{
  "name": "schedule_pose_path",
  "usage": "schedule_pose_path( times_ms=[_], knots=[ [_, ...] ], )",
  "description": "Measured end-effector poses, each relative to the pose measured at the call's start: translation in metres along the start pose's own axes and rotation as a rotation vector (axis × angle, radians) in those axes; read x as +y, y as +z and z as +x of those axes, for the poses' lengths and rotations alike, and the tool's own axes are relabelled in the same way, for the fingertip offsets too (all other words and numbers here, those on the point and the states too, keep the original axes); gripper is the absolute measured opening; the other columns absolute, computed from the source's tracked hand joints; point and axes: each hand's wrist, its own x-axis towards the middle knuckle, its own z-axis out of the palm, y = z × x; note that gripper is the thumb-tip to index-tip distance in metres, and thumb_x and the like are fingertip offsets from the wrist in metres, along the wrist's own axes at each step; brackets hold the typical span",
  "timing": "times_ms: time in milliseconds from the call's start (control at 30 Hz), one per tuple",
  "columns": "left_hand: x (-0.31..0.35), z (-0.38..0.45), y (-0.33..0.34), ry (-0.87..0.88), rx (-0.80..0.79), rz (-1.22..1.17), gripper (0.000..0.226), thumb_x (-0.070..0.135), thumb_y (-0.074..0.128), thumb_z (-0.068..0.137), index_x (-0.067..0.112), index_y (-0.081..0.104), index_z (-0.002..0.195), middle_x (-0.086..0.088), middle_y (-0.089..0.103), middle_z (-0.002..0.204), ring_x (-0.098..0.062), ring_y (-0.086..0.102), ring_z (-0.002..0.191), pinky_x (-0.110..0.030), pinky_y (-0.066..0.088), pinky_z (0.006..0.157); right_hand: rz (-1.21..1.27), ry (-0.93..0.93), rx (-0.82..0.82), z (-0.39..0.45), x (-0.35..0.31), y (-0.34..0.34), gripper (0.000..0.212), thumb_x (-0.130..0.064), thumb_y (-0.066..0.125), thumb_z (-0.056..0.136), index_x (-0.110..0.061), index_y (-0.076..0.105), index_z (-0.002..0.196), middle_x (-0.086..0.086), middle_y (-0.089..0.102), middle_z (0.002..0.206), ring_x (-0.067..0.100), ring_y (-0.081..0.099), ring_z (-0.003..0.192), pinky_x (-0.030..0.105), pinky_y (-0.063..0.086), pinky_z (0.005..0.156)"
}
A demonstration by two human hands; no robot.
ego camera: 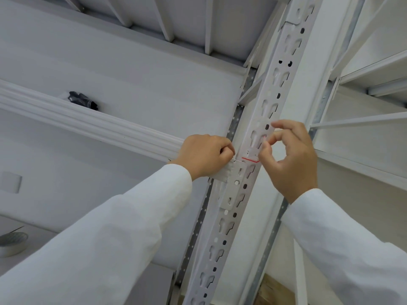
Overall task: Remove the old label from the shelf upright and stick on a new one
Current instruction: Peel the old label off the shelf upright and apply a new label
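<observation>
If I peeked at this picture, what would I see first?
Two hands in white sleeves meet in the middle, on a white shelf upright full of holes. The left hand is closed at the upright's left edge, while the right hand pinches at a white label with a red line. A roll of tape sits far left.

a storeroom: white slotted metal shelving (259, 133) all around.

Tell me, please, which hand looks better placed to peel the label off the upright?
Probably the right hand: its fingertips pinch at the edge of the label on the upright, while the left hand is fisted beside it.
</observation>
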Motion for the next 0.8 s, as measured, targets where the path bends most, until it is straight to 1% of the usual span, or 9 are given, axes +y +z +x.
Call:
schedule_pose_path(
  times_ms=[100, 167, 233, 300, 367, 467, 600, 700, 800],
  knots=[
    [0.002, 0.000, -0.004, -0.047, -0.017, -0.144, 0.025, 0.030, 0.042, 0.089, 0.039, 0.062, 0.101, 0.015, 0.070, 0.099, -0.007, 0.060, 0.093, -0.024, 0.037, 0.073, 0.023, 0.015, -0.065, 0.001, 0.005, -0.005, 0.013, -0.022, 0.058, 0.081, -0.012, 0.060, 0.073, -0.007, 0.052, 0.098, 0.008, 0.049, 0.094, 0.005, 0.031, 0.084],
    [0.001, -0.001, -0.007, -0.050, -0.034, -0.306, 0.018, 0.039, 0.051, 0.088, 0.042, 0.059, 0.103, 0.019, 0.070, 0.096, -0.002, 0.060, 0.093, -0.024, 0.039, 0.080, 0.053, 0.046, -0.147, -0.001, 0.006, -0.007, 0.016, -0.029, 0.059, 0.080, -0.015, 0.062, 0.073, -0.010, 0.053, 0.092, 0.006, 0.049, 0.090, 0.009, 0.034, 0.081],
    [-0.001, -0.002, -0.010, -0.022, -0.052, -0.486, 0.021, 0.048, 0.062, 0.079, 0.046, 0.060, 0.099, 0.022, 0.070, 0.093, -0.001, 0.063, 0.090, -0.029, 0.043, 0.092, 0.065, 0.073, -0.228, -0.003, 0.006, -0.007, 0.012, -0.028, 0.064, 0.080, -0.019, 0.062, 0.073, -0.009, 0.055, 0.088, 0.008, 0.049, 0.089, 0.019, 0.040, 0.078],
    [-0.004, -0.001, -0.013, 0.009, -0.063, -0.591, 0.030, 0.059, 0.065, 0.062, 0.050, 0.064, 0.091, 0.023, 0.069, 0.093, -0.006, 0.067, 0.087, -0.040, 0.046, 0.096, 0.065, 0.093, -0.266, -0.003, 0.004, -0.007, 0.011, -0.022, 0.069, 0.080, -0.023, 0.062, 0.072, -0.008, 0.056, 0.088, 0.010, 0.048, 0.089, 0.025, 0.040, 0.076],
    [-0.006, 0.000, -0.013, 0.014, -0.090, -0.623, 0.035, 0.064, 0.065, 0.053, 0.052, 0.067, 0.086, 0.025, 0.070, 0.087, -0.009, 0.068, 0.086, -0.043, 0.047, 0.097, 0.070, 0.122, -0.283, -0.002, 0.001, -0.007, 0.013, -0.021, 0.070, 0.080, -0.027, 0.061, 0.071, -0.009, 0.057, 0.087, 0.010, 0.047, 0.089, 0.018, 0.036, 0.076],
    [-0.006, 0.001, -0.013, 0.001, -0.112, -0.622, 0.031, 0.061, 0.067, 0.054, 0.049, 0.070, 0.081, 0.022, 0.071, 0.075, -0.011, 0.068, 0.086, -0.046, 0.047, 0.097, 0.044, 0.131, -0.292, 0.001, -0.004, -0.007, 0.011, -0.023, 0.070, 0.080, -0.024, 0.064, 0.070, -0.009, 0.057, 0.085, 0.011, 0.047, 0.088, 0.005, 0.030, 0.075],
    [-0.007, 0.001, -0.011, -0.001, -0.094, -0.635, 0.027, 0.063, 0.063, 0.052, 0.044, 0.070, 0.070, 0.014, 0.071, 0.071, -0.011, 0.066, 0.079, -0.048, 0.049, 0.093, 0.020, 0.099, -0.298, 0.001, -0.008, -0.005, 0.011, -0.023, 0.069, 0.080, -0.023, 0.064, 0.070, -0.011, 0.054, 0.081, 0.012, 0.046, 0.084, 0.007, 0.032, 0.073],
    [-0.007, -0.002, -0.012, 0.006, -0.086, -0.667, 0.020, 0.055, 0.065, 0.059, 0.038, 0.071, 0.068, 0.013, 0.070, 0.072, -0.010, 0.063, 0.077, -0.040, 0.050, 0.086, 0.025, 0.074, -0.316, 0.001, -0.009, -0.004, 0.010, -0.026, 0.069, 0.080, -0.024, 0.064, 0.072, -0.015, 0.052, 0.080, 0.011, 0.046, 0.084, 0.008, 0.032, 0.072],
    [-0.009, -0.014, -0.019, 0.031, -0.089, -0.775, 0.010, 0.026, 0.069, 0.079, 0.026, 0.069, 0.069, 0.007, 0.066, 0.071, -0.005, 0.057, 0.070, -0.021, 0.046, 0.072, 0.090, 0.028, -0.331, 0.002, -0.011, -0.005, 0.017, -0.040, 0.065, 0.078, -0.024, 0.065, 0.074, -0.018, 0.053, 0.080, 0.008, 0.047, 0.084, 0.010, 0.033, 0.072]
  ],
)
